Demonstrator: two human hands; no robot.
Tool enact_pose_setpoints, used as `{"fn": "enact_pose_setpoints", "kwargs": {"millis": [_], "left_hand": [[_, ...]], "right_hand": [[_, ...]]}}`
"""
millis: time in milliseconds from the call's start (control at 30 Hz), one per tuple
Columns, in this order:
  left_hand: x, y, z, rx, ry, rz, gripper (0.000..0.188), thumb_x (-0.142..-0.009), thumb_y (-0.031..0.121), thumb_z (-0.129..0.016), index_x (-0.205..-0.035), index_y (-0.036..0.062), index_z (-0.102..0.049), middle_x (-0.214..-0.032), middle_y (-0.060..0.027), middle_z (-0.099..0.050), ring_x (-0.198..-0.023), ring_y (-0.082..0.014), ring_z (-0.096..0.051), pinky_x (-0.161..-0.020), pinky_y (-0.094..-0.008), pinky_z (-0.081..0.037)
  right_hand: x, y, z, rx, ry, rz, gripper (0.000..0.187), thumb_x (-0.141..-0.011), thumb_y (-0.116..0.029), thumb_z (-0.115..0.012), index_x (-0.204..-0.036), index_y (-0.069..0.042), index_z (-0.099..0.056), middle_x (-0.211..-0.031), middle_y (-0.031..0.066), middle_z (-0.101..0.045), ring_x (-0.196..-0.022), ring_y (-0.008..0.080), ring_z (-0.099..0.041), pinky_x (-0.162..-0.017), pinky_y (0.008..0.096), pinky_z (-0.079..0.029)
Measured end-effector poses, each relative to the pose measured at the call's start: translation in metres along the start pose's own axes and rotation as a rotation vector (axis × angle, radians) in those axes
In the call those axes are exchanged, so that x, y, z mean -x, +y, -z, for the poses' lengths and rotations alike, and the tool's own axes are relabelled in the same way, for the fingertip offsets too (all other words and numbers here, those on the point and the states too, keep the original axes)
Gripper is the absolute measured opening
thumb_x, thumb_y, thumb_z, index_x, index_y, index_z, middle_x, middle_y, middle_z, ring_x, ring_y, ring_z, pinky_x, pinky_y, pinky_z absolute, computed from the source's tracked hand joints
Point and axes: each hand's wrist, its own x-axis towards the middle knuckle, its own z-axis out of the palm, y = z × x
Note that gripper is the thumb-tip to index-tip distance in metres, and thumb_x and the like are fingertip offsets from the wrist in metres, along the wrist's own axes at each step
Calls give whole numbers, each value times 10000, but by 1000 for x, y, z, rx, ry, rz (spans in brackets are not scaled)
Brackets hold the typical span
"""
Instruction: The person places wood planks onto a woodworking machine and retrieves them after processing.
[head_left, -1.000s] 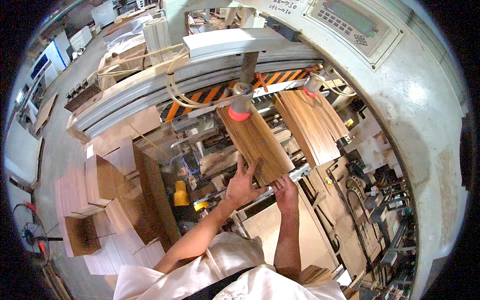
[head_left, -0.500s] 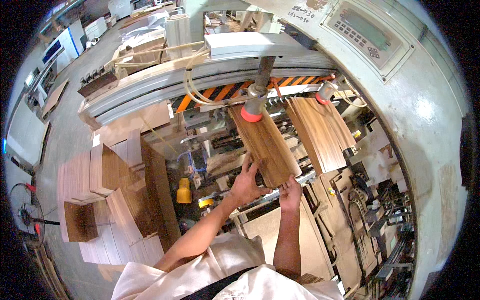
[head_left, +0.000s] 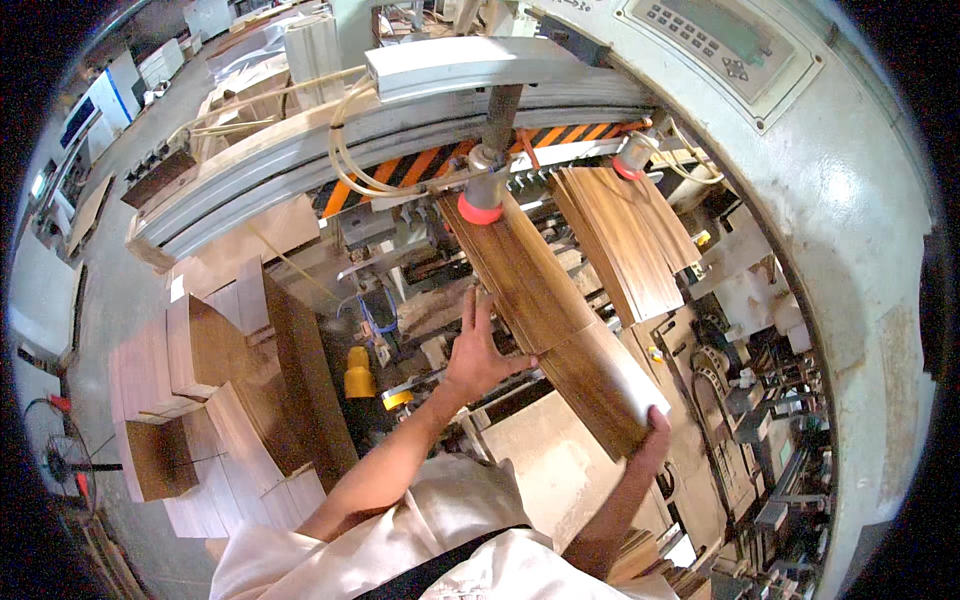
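A dark brown wooden board (head_left: 605, 392) juts toward me from a stack of boards (head_left: 520, 270) under a round clamp with a red rim (head_left: 482, 205). My right hand (head_left: 652, 445) holds the board's near right corner, thumb on top, with the other fingers hidden beneath. My left hand (head_left: 480, 358) lies along the stack's left side, fingers stretched out and thumb spread toward the board's edge. To the right, a second stack of boards (head_left: 625, 245) sits under another red-rimmed clamp (head_left: 633, 158).
Piled wooden boards (head_left: 215, 400) stand at the left. A grey machine housing with a keypad panel (head_left: 720, 40) curves along the right. A metal beam (head_left: 250, 185) crosses behind the clamps, above an orange-black striped strip (head_left: 400, 170). A yellow part (head_left: 359, 373) is near my left forearm.
The board in my right hand has slid toward me and to the right, out from the stack. My left hand stays at the stack's side. The view has shifted slightly.
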Motion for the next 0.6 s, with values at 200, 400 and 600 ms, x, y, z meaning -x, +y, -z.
{"fn": "enact_pose_setpoints", "kwargs": {"millis": [200, 400, 600], "left_hand": [[-3, -9, -7, -7, -60, -21, 1150, -557, 340, -860, -1420, 55, -155, -1471, -262, -115, -1282, -439, -333, -1011, -456, -406], [-4, -12, -11, 9, -49, -63, 1130, -564, 254, -860, -1419, 39, -152, -1464, -254, -134, -1302, -425, -306, -1041, -452, -376], [-7, -10, -9, 1, -122, -135, 1051, -612, 259, -832, -1401, 14, -181, -1468, -227, -161, -1326, -385, -289, -1076, -420, -329]], "right_hand": [[35, -69, 140, 93, 139, 194, 394, -852, -283, -569, -1117, 9, -586, -1023, 127, -623, -954, 224, -589, -821, 336, -464], [26, -71, 171, -2, 262, 264, 429, -883, -302, -541, -1163, 23, -557, -1085, 134, -606, -983, 231, -584, -849, 345, -457], [-84, -46, 165, -27, 132, 302, 464, -915, -322, -513, -1209, 37, -528, -1147, 141, -590, -1012, 237, -579, -878, 354, -449]]}}
